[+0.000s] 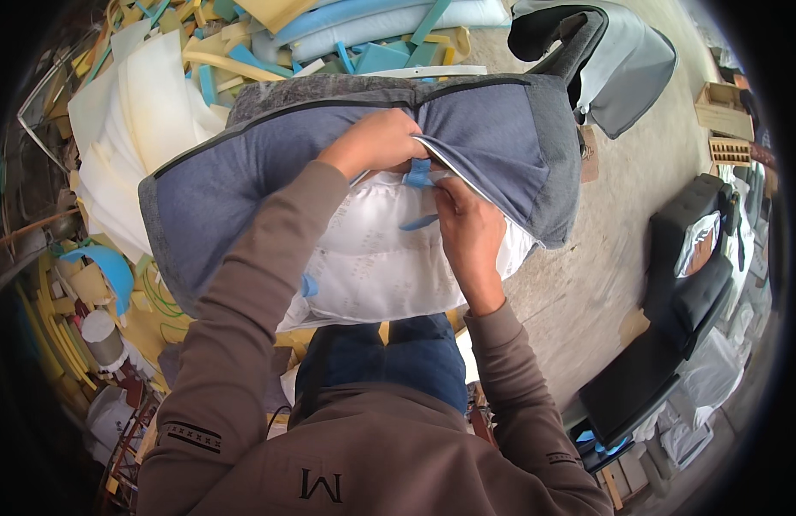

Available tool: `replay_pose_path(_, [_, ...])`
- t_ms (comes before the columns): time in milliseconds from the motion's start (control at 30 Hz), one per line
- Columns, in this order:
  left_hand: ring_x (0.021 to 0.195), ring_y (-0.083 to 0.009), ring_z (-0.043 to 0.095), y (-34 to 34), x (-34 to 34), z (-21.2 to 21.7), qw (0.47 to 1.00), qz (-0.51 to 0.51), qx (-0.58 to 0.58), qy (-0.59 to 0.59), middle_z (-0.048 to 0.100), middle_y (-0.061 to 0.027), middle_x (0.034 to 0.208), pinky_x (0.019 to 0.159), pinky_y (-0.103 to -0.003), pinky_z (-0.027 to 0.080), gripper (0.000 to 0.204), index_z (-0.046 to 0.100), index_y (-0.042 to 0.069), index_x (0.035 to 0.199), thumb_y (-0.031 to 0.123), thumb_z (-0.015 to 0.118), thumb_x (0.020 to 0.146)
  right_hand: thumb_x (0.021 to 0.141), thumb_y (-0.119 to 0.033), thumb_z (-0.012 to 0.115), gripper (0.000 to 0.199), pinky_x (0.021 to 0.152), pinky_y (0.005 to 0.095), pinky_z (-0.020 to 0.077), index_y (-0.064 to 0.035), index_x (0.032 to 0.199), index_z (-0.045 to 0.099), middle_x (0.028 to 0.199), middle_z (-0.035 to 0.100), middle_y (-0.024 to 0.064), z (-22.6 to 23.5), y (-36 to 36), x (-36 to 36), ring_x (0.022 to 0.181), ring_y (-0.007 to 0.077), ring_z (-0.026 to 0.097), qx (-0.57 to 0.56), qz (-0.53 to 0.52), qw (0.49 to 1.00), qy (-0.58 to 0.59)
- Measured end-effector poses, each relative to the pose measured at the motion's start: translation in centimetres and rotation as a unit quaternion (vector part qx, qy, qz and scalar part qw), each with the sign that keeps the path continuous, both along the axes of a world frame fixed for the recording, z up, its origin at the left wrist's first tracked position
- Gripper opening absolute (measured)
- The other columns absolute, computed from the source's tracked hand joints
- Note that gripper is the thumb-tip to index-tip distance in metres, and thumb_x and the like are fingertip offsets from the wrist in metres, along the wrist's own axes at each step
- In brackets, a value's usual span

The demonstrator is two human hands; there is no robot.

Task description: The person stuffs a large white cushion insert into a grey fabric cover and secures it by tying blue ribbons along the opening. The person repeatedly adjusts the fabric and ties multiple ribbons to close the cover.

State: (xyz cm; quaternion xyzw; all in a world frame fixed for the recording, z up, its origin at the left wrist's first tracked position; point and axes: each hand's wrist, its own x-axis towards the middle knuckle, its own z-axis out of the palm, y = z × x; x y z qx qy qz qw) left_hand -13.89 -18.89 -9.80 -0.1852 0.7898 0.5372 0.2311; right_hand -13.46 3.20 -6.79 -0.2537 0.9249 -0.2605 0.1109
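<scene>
Your left hand (381, 142) is bent in at the opening of the grey-blue cover (492, 138), its fingertips hidden, so whether they grip anything I cannot tell; your right hand (473, 228) has thumb and forefinger drawn narrow, seemingly pinching at the edge, though exactly what lies between them is unclear. The blue strip (420, 174) sits between your two sets of fingers, a loose blue tail (419, 223) hangs just below the right fingertips, and the white inner (372, 249) bulges beneath both hands. To work this spot well, I would steady the cover with the left fingers and let the right do the fine handling, keeping the strip flat and untwisted. Mind the zipper edge (467, 176) just above your right knuckles: its teeth could catch the strip or the thin white fabric.
</scene>
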Motion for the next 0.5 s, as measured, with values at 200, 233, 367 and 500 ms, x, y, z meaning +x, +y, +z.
replay_pose_path(200, [0.064,-0.0204,0.071,-0.1,0.1,-0.3,1.0,-0.008,-0.011,0.02,0.075,-0.0151,0.074,0.061,-0.035,0.053,0.029,0.079,-0.002,0.094,0.025,0.075,0.086,0.093,-0.017,0.07,0.013,0.057,0.0483,0.0496,-0.0152,0.106,0.072,0.069,0.069,0.0126,-0.3,-1.5,0.2,0.064,0.0381,0.068,0.014,0.036,0.999,0.025])
replay_pose_path(233, [0.065,-0.0211,0.071,-0.1,0.1,-0.3,0.999,-0.019,-0.023,0.03,0.075,-0.0153,0.075,0.061,-0.036,0.053,0.03,0.08,-0.002,0.095,0.026,0.075,0.087,0.092,-0.016,0.071,0.016,0.06,0.0476,0.0506,-0.0139,0.107,0.071,0.075,0.07,0.0132,0.1,-1.7,0.2,0.068,0.0377,0.069,0.008,0.038,0.999,0.01])
replay_pose_path(367, [0.065,-0.0228,0.07,-0.1,0.1,0.1,1.0,-0.015,-0.024,0.015,0.075,-0.0151,0.075,0.063,-0.038,0.054,0.031,0.08,-0.001,0.092,0.029,0.074,0.087,0.087,-0.011,0.075,0.027,0.077,0.0451,0.0535,-0.0103,0.114,0.07,0.105,0.073,0.0159,2.1,-1.7,0.6,0.091,0.0366,0.071,-0.069,0.032,0.997,0.03])
replay_pose_path(500, [0.064,-0.0271,0.068,-0.1,0.0,0.2,1.0,-0.016,-0.022,0.002,0.072,-0.0174,0.073,0.065,-0.041,0.053,0.035,0.078,-0.002,0.088,0.032,0.075,0.086,0.08,-0.01,0.08,0.038,0.111,0.0535,0.0394,-0.0108,0.116,0.07,0.143,0.055,0.0189,2.3,-2.5,1.9,0.136,0.0412,0.051,-0.047,0.085,0.986,0.135])
